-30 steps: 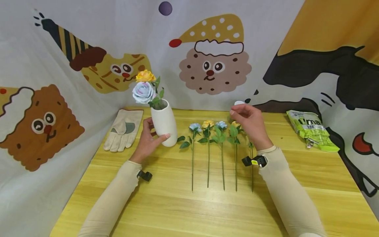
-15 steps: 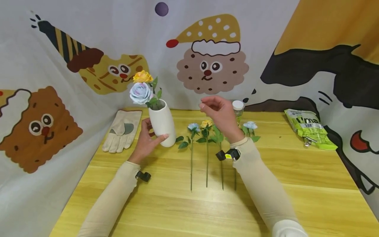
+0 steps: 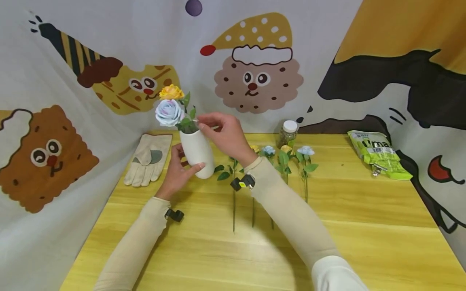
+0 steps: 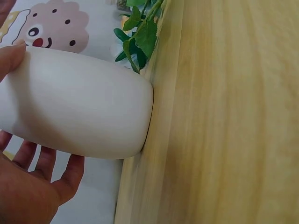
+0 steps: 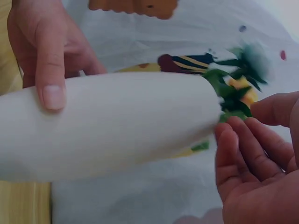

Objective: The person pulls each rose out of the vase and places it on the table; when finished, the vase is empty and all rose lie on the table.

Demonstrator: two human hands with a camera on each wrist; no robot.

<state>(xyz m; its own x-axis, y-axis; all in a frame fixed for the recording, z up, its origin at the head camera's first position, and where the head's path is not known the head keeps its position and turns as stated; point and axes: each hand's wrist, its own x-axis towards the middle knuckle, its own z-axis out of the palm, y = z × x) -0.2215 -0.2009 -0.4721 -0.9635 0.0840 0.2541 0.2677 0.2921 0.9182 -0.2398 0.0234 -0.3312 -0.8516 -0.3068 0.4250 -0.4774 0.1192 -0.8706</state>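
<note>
My left hand grips the white vase from its left side, thumb across the front. The vase tilts slightly, its base at the tabletop in the left wrist view. A yellow rose and a pale blue rose lean left out of its mouth, their lower stems hidden inside. My right hand is at the mouth, fingers loosely bent, thumb and fingertips right by the green leaves and the rim. Nothing shows held in it. The right forearm partly covers several roses lying in a row, including a blue rose.
A jar with a white lid stands behind the row. To the right lies a green snack bag, and a pale work glove lies left of the vase. A cartoon-printed cloth hangs behind the wooden table.
My right hand has swept left from above the right end of the rose row to the vase's mouth. The left hand keeps its hold on the vase, and the jar has come into view.
</note>
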